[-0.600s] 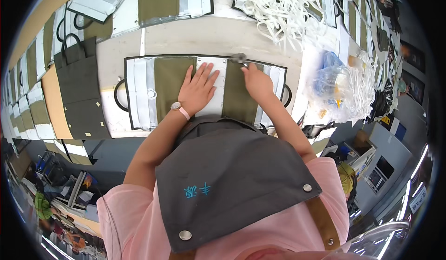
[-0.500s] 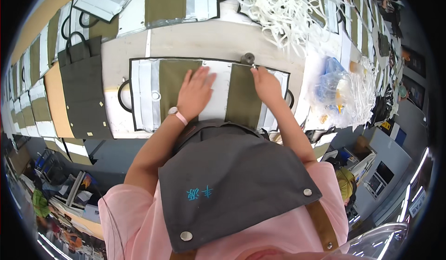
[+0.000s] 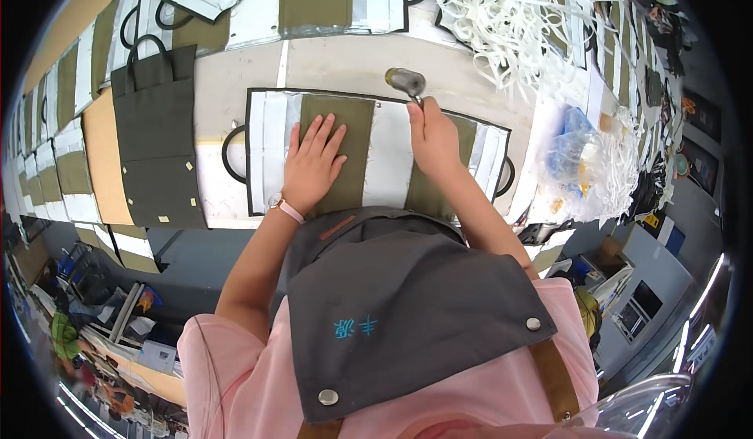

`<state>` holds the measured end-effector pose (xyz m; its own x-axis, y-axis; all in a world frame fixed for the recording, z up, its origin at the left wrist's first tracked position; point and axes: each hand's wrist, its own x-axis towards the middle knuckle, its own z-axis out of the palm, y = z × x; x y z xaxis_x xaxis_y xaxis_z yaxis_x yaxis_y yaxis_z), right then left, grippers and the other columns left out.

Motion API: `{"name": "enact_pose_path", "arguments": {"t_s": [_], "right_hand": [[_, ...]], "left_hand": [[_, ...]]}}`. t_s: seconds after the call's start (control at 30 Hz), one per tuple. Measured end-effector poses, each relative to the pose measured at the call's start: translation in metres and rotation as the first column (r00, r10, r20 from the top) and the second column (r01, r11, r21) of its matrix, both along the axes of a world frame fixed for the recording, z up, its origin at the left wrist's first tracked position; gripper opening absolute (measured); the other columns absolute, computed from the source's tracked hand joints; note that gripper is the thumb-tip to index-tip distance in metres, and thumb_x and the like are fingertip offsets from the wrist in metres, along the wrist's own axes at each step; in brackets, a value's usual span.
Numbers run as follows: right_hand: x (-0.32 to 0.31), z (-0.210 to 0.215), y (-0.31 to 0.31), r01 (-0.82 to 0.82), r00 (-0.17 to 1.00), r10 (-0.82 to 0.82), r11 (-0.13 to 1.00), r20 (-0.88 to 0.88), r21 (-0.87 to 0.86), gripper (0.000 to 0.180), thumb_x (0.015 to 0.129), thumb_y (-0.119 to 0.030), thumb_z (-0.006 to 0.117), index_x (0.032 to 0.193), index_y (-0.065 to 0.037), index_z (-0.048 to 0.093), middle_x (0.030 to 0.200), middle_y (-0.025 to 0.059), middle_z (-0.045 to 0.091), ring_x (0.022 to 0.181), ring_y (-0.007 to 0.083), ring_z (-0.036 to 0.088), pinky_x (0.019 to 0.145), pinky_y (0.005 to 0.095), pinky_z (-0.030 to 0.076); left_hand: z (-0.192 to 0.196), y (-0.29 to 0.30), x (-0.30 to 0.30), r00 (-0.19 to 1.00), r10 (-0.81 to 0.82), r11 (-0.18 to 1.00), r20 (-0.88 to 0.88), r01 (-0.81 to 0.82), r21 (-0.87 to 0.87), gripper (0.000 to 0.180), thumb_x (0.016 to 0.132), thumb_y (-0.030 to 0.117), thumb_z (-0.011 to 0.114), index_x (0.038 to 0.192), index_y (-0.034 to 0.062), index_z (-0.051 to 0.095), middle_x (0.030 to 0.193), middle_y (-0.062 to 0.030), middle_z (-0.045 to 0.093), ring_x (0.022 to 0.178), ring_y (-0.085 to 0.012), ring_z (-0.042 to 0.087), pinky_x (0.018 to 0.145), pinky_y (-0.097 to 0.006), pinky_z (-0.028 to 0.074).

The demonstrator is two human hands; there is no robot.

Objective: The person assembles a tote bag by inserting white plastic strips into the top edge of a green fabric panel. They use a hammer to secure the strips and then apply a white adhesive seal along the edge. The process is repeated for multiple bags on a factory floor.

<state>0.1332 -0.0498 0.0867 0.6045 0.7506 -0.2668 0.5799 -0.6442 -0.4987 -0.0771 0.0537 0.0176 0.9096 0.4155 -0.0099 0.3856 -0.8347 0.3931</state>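
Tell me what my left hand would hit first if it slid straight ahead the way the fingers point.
Likely the far black-trimmed edge of the flat bag panel under the left hand, then bare tabletop; nothing else shows in that line.

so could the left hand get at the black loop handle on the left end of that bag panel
Probably yes: the left hand lies flat on the bag panel, and the black loop handle sticks out just beside it, uncovered.
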Motion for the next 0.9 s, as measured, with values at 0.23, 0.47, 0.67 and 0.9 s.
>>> {"name": "enact_pose_path", "arguments": {"t_s": [0.23,0.47,0.67,0.9], "right_hand": [[-0.025,-0.035,0.033,-0.234,0.972,0.235,0.97,0.008,-0.07,0.038,0.101,-0.036,0.045,0.089,-0.001,0.051,0.06,0.0183,0.06,0.058,0.038,0.062,0.051,0.0475,0.048],[-0.063,-0.041,0.109,-0.381,0.921,0.382,0.924,-0.071,0.031,0.038,0.102,-0.035,0.044,0.091,0.0,0.055,0.07,0.0196,0.064,0.066,0.0389,0.064,0.06,0.049,0.05],[-0.067,-0.012,0.126,-0.332,0.926,0.307,0.939,-0.22,-0.085,0.044,0.103,-0.04,0.04,0.096,0.001,0.056,0.079,0.0196,0.067,0.075,0.039,0.065,0.069,0.0503,0.05],[-0.036,-0.03,0.048,-0.172,0.982,0.153,0.966,-0.107,-0.193,0.042,0.102,-0.041,0.041,0.097,-0.001,0.055,0.081,0.023,0.066,0.078,0.0408,0.065,0.071,0.0522,0.049]], "left_hand": [[-0.001,0.028,-0.02,0.988,0.004,0.995,0.155,0.011,-0.097,0.04,0.087,0.011,0.062,0.127,0.0066,0.058,0.134,-0.0103,0.055,0.13,-0.0262,0.048,0.111,-0.044,0.035],[0.004,0.039,-0.039,0.931,0.196,0.971,0.308,-0.14,-0.194,0.035,0.078,-0.002,0.06,0.112,0.0031,0.064,0.114,-0.0119,0.064,0.115,-0.0319,0.057,0.102,-0.043,0.044],[0.003,0.055,-0.076,0.821,0.483,0.875,0.306,-0.465,-0.132,0.034,0.083,-0.001,0.059,0.117,0.0021,0.063,0.118,-0.0153,0.061,0.113,-0.0346,0.055,0.097,-0.044,0.044],[-0.003,0.057,-0.088,0.715,0.652,0.752,0.252,-0.654,-0.089,0.05,0.086,0.002,0.063,0.134,0.0018,0.051,0.124,-0.0215,0.055,0.113,-0.0375,0.053,0.098,-0.044,0.042]]}}
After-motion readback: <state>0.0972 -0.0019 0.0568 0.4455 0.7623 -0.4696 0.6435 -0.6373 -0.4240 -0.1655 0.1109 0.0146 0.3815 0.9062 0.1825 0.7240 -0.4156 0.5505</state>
